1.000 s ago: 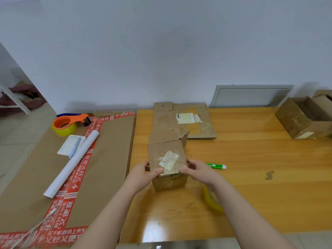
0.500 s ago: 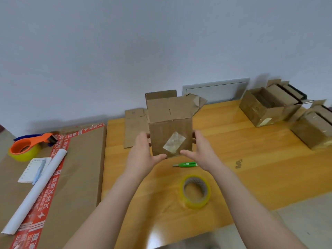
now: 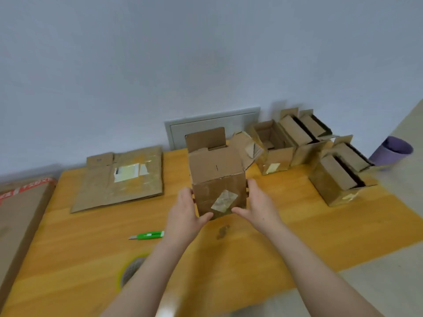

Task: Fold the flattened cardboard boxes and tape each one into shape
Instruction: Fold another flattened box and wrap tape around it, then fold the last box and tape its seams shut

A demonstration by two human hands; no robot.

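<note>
Over the wooden counter (image 3: 297, 225), the left hand (image 3: 183, 216) and right hand (image 3: 259, 208) are now holding the folded box (image 3: 217, 179) lifted upright, fingers clasping its sides, carrying it rightward toward the finished boxes (image 3: 304, 147), suggesting it is taped.

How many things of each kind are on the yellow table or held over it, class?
Folded boxes: 4
Flat cardboard: 1
Green knife: 1
Tape roll: 1
Total: 7
</note>
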